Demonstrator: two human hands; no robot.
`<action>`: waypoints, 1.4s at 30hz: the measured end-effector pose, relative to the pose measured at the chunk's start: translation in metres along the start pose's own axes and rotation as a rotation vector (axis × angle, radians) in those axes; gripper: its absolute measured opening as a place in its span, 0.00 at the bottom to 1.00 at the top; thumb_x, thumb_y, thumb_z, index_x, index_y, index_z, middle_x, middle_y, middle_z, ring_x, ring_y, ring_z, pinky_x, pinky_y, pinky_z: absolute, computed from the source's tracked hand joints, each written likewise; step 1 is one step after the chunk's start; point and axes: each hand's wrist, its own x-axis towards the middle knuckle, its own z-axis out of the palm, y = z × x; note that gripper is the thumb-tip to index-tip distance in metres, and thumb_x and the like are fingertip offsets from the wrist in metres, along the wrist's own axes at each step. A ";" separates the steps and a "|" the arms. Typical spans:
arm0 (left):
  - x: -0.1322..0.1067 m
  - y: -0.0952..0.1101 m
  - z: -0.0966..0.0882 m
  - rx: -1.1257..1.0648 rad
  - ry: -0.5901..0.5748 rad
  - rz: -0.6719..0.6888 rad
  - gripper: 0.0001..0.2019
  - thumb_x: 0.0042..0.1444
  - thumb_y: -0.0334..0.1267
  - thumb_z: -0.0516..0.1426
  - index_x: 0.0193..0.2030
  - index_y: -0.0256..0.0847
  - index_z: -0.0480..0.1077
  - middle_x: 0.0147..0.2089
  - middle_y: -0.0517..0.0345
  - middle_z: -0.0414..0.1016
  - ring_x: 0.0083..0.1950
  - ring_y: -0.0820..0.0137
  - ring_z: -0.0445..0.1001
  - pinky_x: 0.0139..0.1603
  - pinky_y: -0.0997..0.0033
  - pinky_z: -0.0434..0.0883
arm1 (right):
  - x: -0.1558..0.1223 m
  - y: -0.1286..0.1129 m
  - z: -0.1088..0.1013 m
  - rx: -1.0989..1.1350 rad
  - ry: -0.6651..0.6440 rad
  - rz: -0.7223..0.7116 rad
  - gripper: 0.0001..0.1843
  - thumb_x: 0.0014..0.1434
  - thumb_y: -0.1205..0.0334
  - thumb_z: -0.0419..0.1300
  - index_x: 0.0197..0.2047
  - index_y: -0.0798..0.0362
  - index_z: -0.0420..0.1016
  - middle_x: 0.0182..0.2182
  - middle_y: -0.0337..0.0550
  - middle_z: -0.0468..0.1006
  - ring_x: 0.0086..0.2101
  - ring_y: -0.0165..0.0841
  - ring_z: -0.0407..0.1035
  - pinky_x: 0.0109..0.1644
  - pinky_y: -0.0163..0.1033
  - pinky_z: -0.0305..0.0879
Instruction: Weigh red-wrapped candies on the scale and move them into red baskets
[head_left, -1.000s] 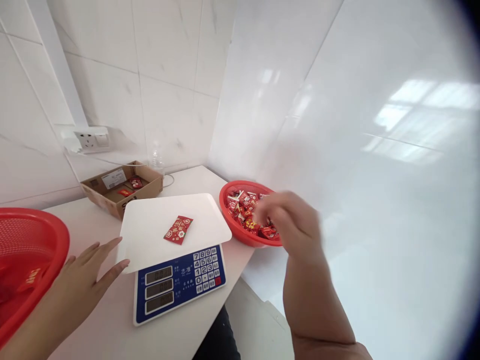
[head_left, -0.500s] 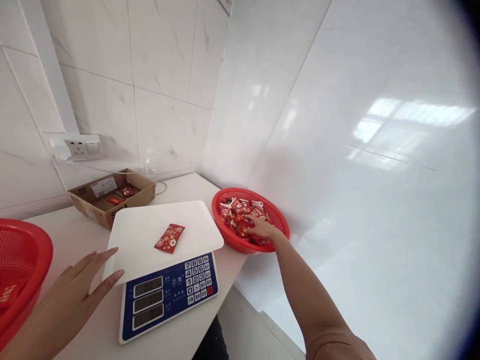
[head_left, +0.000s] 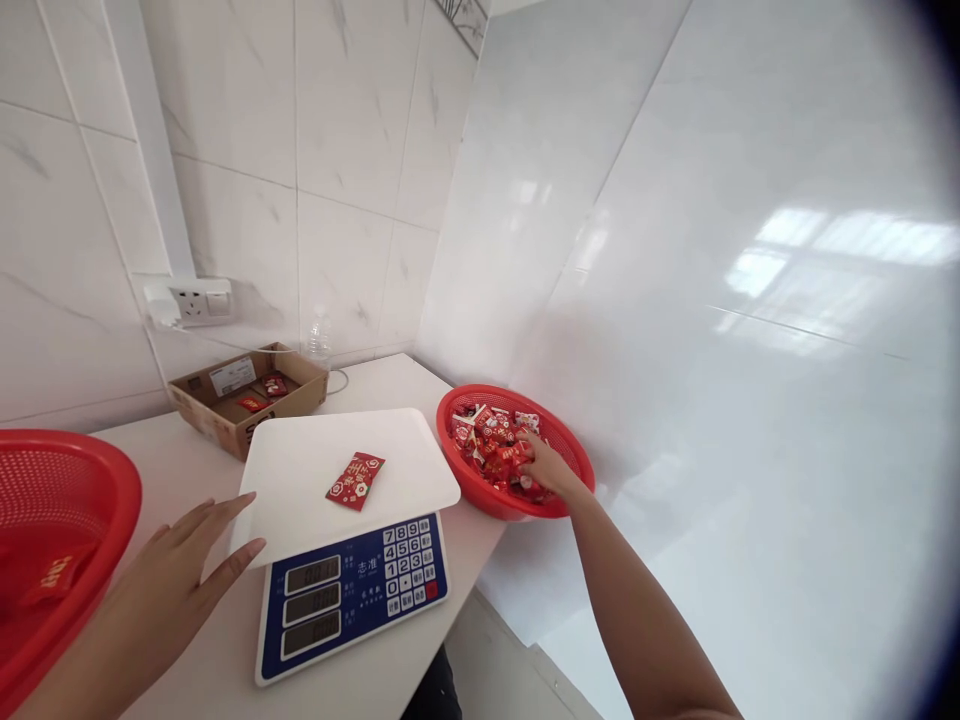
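Observation:
My left hand (head_left: 169, 585) is open, fingers spread, with its fingertips at the left edge of the white pan (head_left: 292, 500) of a digital scale (head_left: 352, 600). On the pan lies one flat red snack packet (head_left: 356, 481) with white print. My right hand (head_left: 549, 468) reaches into a red plastic basket (head_left: 577, 450) at the right, its thumb and fingers closed about a shiny red packet (head_left: 513, 456) with gold print. Part of the grip is hidden among the other small red packets (head_left: 480, 425). The scale's displays are lit with digits too faint to read surely.
A second red basket (head_left: 120, 480) stands at the left, with a red packet (head_left: 64, 575) inside. Behind the scale is a cardboard box (head_left: 214, 425) holding a few packets, beside a clear bottle (head_left: 319, 340). A socket (head_left: 199, 302) is on the tiled wall; the right wall borders the basket.
The view has shifted, so things sit farther right in it. My right hand has drawn slightly back toward the right within the basket, a packet at its fingertips. My left hand stays by the pan.

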 end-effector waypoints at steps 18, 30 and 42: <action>-0.001 -0.001 -0.001 -0.045 0.048 0.034 0.29 0.58 0.58 0.47 0.61 0.46 0.64 0.62 0.45 0.68 0.63 0.50 0.64 0.61 0.44 0.62 | 0.005 -0.004 0.007 -0.140 -0.049 0.069 0.06 0.55 0.67 0.58 0.36 0.52 0.76 0.37 0.47 0.80 0.40 0.39 0.73 0.41 0.38 0.63; -0.003 0.007 -0.006 -0.069 0.012 -0.005 0.30 0.57 0.58 0.47 0.62 0.47 0.63 0.63 0.47 0.67 0.65 0.51 0.62 0.61 0.45 0.62 | 0.025 -0.028 0.014 -0.122 -0.113 0.094 0.19 0.63 0.55 0.57 0.55 0.53 0.68 0.52 0.47 0.70 0.46 0.37 0.69 0.49 0.48 0.70; -0.010 0.025 -0.016 -0.041 -0.053 -0.023 0.29 0.61 0.56 0.43 0.64 0.44 0.61 0.65 0.47 0.63 0.68 0.53 0.57 0.64 0.46 0.58 | -0.013 -0.091 -0.008 0.189 0.097 -0.190 0.16 0.61 0.57 0.49 0.41 0.51 0.76 0.42 0.41 0.80 0.41 0.34 0.72 0.44 0.34 0.64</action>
